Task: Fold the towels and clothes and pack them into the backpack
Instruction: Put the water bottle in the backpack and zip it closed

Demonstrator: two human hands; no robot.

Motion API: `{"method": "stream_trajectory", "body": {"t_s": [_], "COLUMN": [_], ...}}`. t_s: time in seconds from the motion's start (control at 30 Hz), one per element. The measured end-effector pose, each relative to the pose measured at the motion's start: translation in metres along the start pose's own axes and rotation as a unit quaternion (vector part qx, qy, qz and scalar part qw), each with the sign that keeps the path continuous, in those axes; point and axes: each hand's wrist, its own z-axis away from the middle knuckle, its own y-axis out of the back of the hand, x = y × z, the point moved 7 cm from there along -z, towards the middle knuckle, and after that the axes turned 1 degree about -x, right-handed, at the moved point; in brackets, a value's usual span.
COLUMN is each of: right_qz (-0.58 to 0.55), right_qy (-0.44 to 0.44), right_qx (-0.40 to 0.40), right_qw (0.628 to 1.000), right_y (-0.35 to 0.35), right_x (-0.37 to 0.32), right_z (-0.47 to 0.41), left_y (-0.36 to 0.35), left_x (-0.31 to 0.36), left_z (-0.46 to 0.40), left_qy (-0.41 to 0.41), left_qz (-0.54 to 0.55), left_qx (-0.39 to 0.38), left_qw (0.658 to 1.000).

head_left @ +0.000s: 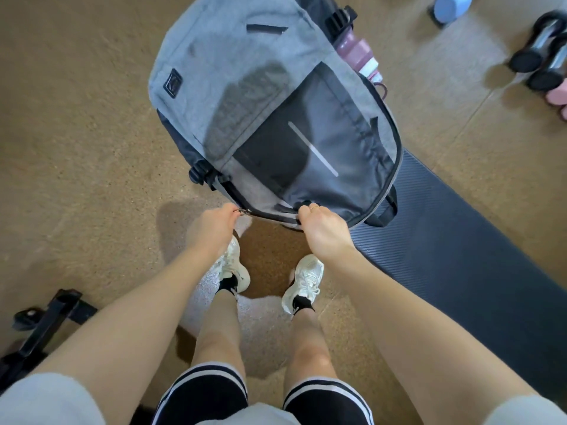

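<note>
Brown floor (92,133), grey backpack (233,75) gaping open; left hand (211,228) pinches the zipper pull (242,212), right hand (322,228) grips the bag's rim beside a mat (460,256).

A tan, speckled floor (76,124) fills the view. A dark ribbed exercise mat (460,256) lies across its right side, running toward the lower right corner. A pair of black-ended dumbbells (540,53) rests near the floor's upper right corner, with a pink object (557,96), partly cut off, just beside them. A light blue object (449,7) sits at the top edge. A black metal frame (43,320) lies at the lower left.
</note>
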Motion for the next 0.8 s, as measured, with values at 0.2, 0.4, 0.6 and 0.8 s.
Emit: {"method": "stream_trajectory", "body": {"t_s": [0.2,0.4,0.6,0.8], "right_qz": [0.038,-0.003,0.006,0.0], "right_qy": [-0.004,0.036,0.037,0.019], "right_qx": [-0.011,0.032,0.002,-0.008], "right_qw": [0.999,0.999,0.999,1.0], "right_y": [0.014,0.016,0.03,0.039], "right_x": [-0.023,-0.085,-0.069,-0.068], "right_z": [-0.015,-0.053,-0.044,-0.047], "left_y": [0.016,0.023,0.051,0.06], "left_x": [-0.006,-0.002,-0.019,-0.035], "left_z": [-0.005,-0.01,-0.029,-0.049], "left_qy": [-0.038,-0.108,-0.09,-0.037], "left_qz": [0.044,0.024,-0.042,-0.067], "left_qx": [-0.025,-0.035,0.016,0.028], "left_qw": [0.998,0.993,0.995,0.997]}}
